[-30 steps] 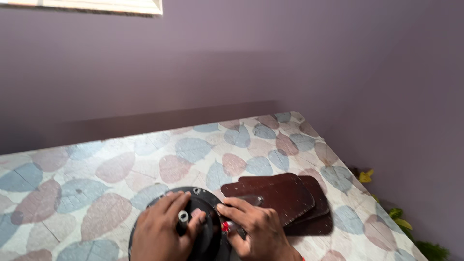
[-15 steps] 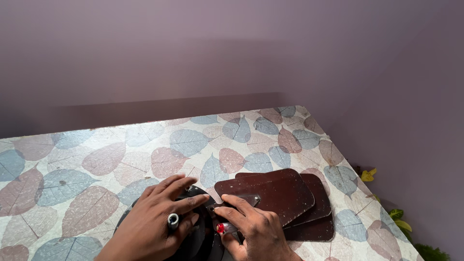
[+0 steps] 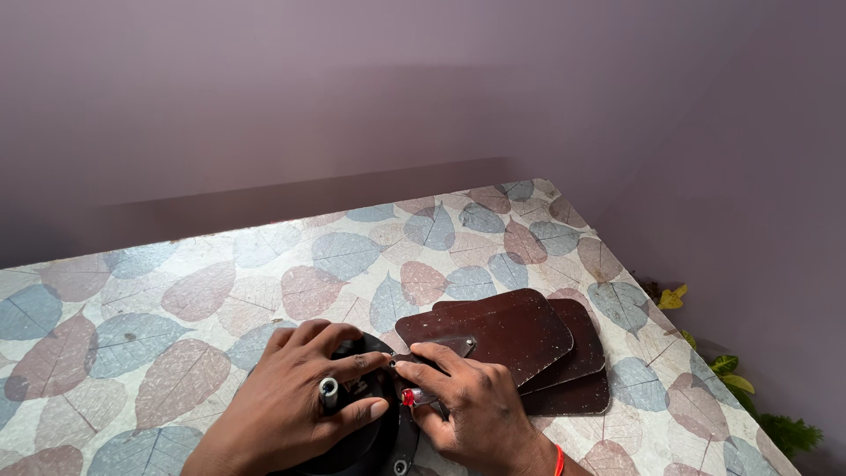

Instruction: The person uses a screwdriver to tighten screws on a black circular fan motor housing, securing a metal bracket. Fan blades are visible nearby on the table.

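A round black motor housing (image 3: 388, 441) lies at the near edge of the leaf-patterned table (image 3: 220, 291), its short metal shaft (image 3: 329, 390) poking up between my fingers. My left hand (image 3: 286, 405) lies flat over the housing, fingers spread around the shaft. My right hand (image 3: 467, 410) grips a small tool with a red tip (image 3: 408, 397) at the housing's right rim, beside the metal bracket (image 3: 454, 344) of the top dark brown blade (image 3: 502, 330). Three such blades lie stacked to the right.
The table's right edge runs close to the purple wall. Green and yellow plant leaves (image 3: 731, 379) show beyond that edge at the lower right. Bare tabletop stretches to the left and toward the back wall.
My left hand has slid further over the housing, fingers reaching right to meet my right hand. The view has shifted slightly, so the blades sit higher in the frame.
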